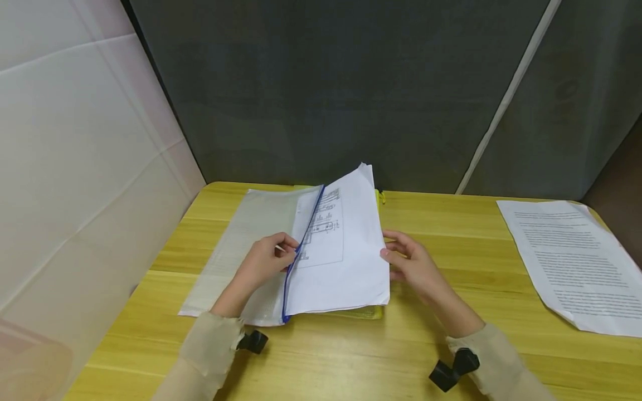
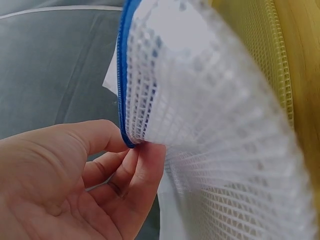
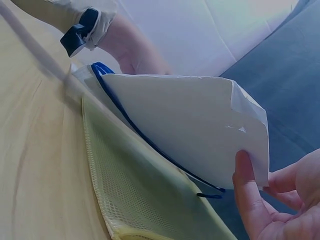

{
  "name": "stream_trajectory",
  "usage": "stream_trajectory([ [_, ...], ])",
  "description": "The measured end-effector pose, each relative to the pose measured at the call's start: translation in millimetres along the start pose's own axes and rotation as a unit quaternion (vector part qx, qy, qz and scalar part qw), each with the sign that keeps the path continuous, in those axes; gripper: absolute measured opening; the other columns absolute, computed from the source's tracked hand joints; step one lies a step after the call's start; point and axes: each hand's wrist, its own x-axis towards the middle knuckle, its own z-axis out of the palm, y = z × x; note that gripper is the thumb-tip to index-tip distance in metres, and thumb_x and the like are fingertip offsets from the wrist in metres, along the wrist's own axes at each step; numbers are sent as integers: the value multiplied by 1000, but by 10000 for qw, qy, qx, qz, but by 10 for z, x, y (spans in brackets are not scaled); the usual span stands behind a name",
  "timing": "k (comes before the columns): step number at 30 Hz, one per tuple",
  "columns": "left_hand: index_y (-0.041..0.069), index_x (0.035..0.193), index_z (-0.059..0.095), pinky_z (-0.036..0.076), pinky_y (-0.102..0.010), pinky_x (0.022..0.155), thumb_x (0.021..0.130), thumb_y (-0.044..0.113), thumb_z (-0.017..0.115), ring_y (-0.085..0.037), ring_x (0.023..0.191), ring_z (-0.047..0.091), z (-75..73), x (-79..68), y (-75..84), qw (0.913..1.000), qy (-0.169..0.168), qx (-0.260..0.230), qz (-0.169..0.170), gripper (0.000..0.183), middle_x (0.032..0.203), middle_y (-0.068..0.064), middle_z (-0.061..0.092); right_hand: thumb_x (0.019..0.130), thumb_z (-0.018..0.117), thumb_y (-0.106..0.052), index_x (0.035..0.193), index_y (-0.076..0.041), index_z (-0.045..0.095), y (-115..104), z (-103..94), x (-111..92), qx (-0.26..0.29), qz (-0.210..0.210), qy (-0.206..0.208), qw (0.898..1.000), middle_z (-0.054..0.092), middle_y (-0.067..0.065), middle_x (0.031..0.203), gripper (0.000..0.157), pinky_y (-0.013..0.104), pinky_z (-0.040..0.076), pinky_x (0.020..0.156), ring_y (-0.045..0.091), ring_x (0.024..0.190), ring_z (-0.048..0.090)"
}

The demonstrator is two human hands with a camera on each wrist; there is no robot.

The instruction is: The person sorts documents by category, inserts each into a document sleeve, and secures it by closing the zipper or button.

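A yellow wood-grain bench (image 1: 346,362) is filling the lower half of the head view, with a dark grey panel (image 1: 321,94) standing behind it, a pale strip (image 1: 509,100) slanting down the panel's upper right, and a whitish wall (image 1: 80,145) rising on the left. A text-covered page (image 1: 587,267) is lying at the right of the frame. At the centre, a white mesh pouch (image 1: 236,239) is resting partly over a yellow-green pouch (image 1: 363,313), while white sheets (image 1: 353,273) bearing a line diagram are sticking out rightward past its blue edge (image 1: 314,211). The left hand (image 1: 263,259) is pinching that edge, thumb and fingers nearly together; the right hand (image 1: 411,267) is gripping the sheets' right edge, its fingers parting only narrowly around the paper.
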Motion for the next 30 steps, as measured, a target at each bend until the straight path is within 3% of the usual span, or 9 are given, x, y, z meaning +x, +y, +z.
stream_trajectory([
  [30,0,107,66,60,-28,66,94,3,58,-16,79,61,34,-10,47,9992,-35,-350,213,15,95,-13,66,103,49,-5,149,-5,40,57,141,-11,180,130,107,9997,56,17,123,48,24,59,75,8,87,64],
])
